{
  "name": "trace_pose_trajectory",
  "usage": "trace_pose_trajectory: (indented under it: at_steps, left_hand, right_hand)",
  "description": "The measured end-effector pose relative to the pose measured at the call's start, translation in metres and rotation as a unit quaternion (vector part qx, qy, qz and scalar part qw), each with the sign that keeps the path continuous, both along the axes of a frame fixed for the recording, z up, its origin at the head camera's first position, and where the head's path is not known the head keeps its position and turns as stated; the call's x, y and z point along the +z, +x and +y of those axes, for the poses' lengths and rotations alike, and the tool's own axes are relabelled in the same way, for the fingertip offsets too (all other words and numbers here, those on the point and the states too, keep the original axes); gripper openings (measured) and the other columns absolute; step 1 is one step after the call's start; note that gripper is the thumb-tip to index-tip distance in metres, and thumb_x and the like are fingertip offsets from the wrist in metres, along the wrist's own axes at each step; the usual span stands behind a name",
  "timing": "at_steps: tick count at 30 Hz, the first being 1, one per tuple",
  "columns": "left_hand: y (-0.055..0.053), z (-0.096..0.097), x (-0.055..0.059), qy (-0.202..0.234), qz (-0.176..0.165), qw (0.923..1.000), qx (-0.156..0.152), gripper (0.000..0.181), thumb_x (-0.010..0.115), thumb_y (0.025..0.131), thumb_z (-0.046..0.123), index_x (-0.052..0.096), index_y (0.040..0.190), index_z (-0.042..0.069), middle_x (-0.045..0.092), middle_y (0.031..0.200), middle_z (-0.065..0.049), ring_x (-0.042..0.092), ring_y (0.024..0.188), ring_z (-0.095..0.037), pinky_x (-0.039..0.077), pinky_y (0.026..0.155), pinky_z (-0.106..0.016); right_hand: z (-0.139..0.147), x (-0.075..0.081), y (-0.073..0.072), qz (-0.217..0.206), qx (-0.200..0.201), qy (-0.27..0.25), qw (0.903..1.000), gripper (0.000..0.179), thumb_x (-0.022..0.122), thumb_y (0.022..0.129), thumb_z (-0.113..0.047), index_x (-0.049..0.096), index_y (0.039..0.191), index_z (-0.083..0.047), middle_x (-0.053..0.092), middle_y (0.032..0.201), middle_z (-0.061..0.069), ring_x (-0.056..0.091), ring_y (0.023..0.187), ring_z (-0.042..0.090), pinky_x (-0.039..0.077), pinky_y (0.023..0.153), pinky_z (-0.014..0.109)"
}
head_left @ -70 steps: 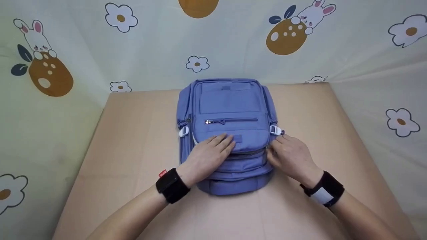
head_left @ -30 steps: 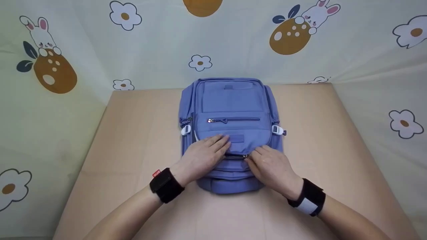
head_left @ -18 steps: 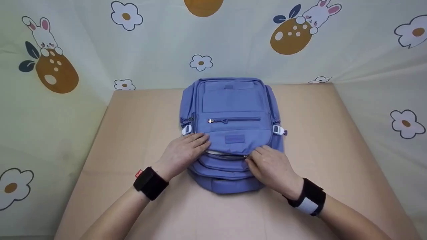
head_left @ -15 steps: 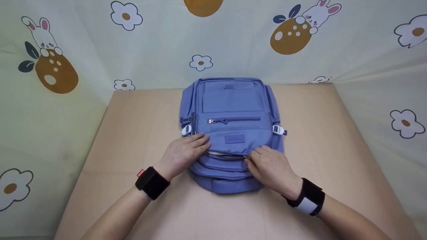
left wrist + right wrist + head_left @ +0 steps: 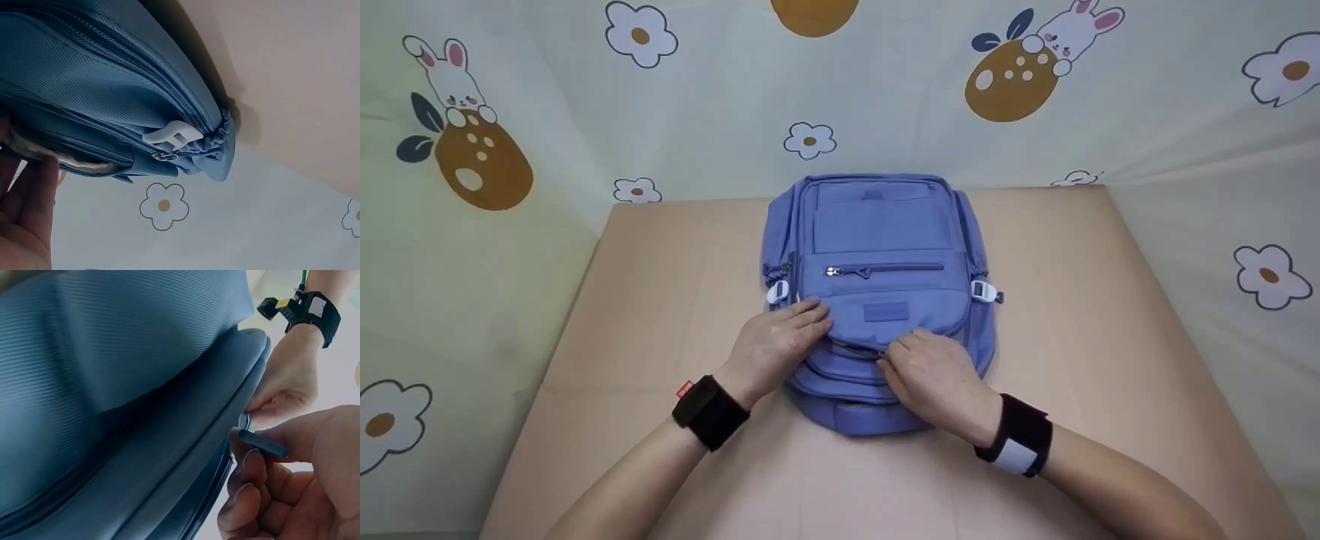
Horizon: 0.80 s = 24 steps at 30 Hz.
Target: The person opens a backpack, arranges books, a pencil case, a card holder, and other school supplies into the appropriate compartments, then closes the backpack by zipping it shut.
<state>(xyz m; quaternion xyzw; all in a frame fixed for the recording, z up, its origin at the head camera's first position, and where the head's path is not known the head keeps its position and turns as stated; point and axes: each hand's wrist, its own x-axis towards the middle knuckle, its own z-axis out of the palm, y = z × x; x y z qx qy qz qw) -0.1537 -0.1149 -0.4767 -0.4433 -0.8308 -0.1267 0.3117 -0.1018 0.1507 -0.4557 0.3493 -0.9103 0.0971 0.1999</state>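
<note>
A blue backpack (image 5: 885, 225) lies on its back, front pockets up. Along the lower edge of its front pocket runs a partly open zipper (image 5: 856, 351). My right hand (image 5: 934, 375) pinches the zipper's blue pull tab (image 5: 263, 444) between thumb and curled fingers. At the pocket's left side, my left hand (image 5: 772, 345) holds the pocket's edge, its fingers lying over the top. In the left wrist view, pale lining (image 5: 84, 165) shows in the gap beside the left fingers (image 5: 40, 197). The slider itself is mostly hidden by the right hand.
A tan tabletop (image 5: 675, 300) carries the backpack. Patterned cloth (image 5: 720, 97) hangs behind it and at both sides. White buckles (image 5: 778, 292) sit on the bag's sides. A second short zipper (image 5: 885, 268) crosses its front.
My left hand shifted from the pocket's middle to its left edge. My right hand slid the zipper pull leftward from the right corner along the lower edge, and the gap grew shorter.
</note>
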Motion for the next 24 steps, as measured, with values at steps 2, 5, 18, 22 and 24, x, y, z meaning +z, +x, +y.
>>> trace_pose_trajectory:
  at_steps: [2,5,18,22,24]
  left_hand:
    - [0.000,0.001,0.000,-0.005,0.004,1.0000,0.004,0.025,0.076,0.087,0.002,0.078,0.111,0.005,0.075,0.115,-0.011,0.071,0.110,-0.025,0.056,0.092,-0.035]
    - [0.000,0.001,-0.002,-0.007,0.004,1.0000,0.003,0.025,0.076,0.086,0.000,0.078,0.110,0.004,0.074,0.115,-0.012,0.071,0.109,-0.025,0.056,0.092,-0.035]
    - [0.004,0.002,-0.003,-0.001,-0.017,0.9998,0.005,0.028,0.078,0.086,0.003,0.075,0.114,0.002,0.072,0.120,-0.014,0.069,0.114,-0.028,0.054,0.097,-0.037]
    - [0.007,0.001,-0.003,-0.004,-0.029,0.9995,0.010,0.029,0.077,0.088,0.003,0.074,0.117,0.002,0.071,0.124,-0.015,0.067,0.118,-0.029,0.052,0.099,-0.037]
    - [0.008,0.000,-0.003,-0.005,-0.036,0.9992,0.014,0.031,0.077,0.088,0.003,0.073,0.119,0.003,0.070,0.125,-0.015,0.066,0.119,-0.029,0.052,0.100,-0.037]
  right_hand:
    - [-0.009,0.001,-0.002,-0.004,0.000,0.008,1.0000,0.021,0.067,0.097,-0.022,0.065,0.080,-0.011,0.060,0.073,0.000,0.059,0.067,0.021,0.050,0.054,0.037]
    - [-0.024,0.001,-0.006,-0.007,0.004,0.017,0.9998,0.022,0.066,0.098,-0.023,0.065,0.081,-0.010,0.061,0.074,0.001,0.061,0.069,0.022,0.051,0.055,0.037]
    - [-0.020,0.003,-0.014,-0.034,0.025,0.002,0.9991,0.024,0.064,0.101,-0.031,0.067,0.086,-0.013,0.064,0.080,-0.001,0.059,0.073,0.020,0.050,0.060,0.036]
    - [0.001,0.003,-0.016,-0.006,0.055,-0.044,0.9975,0.012,0.069,0.097,-0.025,0.069,0.093,-0.013,0.063,0.085,-0.001,0.057,0.076,0.019,0.047,0.064,0.036]
    - [0.011,0.002,-0.018,0.005,0.067,-0.057,0.9961,0.009,0.072,0.095,-0.020,0.070,0.098,-0.012,0.064,0.090,0.000,0.058,0.080,0.021,0.047,0.066,0.036]
